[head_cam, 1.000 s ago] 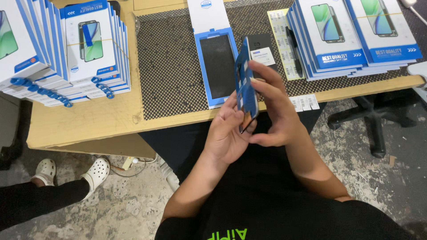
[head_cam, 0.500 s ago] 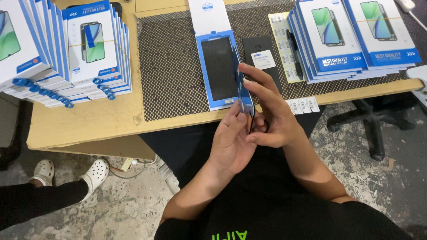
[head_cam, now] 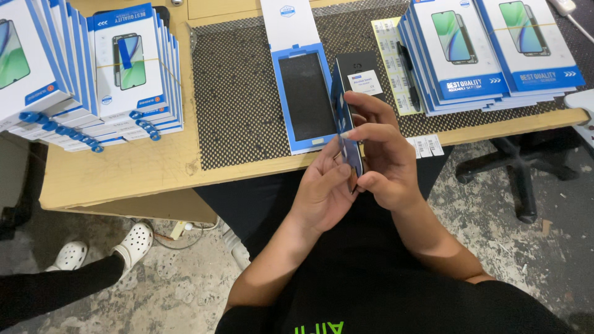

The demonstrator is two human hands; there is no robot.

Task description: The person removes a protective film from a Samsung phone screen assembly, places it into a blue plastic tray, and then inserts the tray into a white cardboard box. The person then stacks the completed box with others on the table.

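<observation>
Both my hands hold a thin blue flat piece (head_cam: pixel 344 124) edge-on over the table's front edge. My left hand (head_cam: pixel 325 192) supports it from below. My right hand (head_cam: pixel 378 154) pinches it from the right, fingers curled across its top. Just behind, an open blue tray with a dark screen panel (head_cam: pixel 304 99) lies on the black mesh mat (head_cam: pixel 238 93). A black panel with a white label (head_cam: pixel 359 77) lies beside that tray, partly hidden by the held piece.
Stacks of white-and-blue phone-screen boxes stand at the left (head_cam: pixel 127 68) and right (head_cam: pixel 489 46) of the wooden table (head_cam: pixel 124 167). A yellow label sheet (head_cam: pixel 391 62) and a pen (head_cam: pixel 409 77) lie nearby. Another person's white clogs (head_cam: pixel 102 247) are below left; an office chair base (head_cam: pixel 520 173) right.
The held blue piece and both hands shifted slightly lower and nearer me; my right fingers have spread further over its top edge.
</observation>
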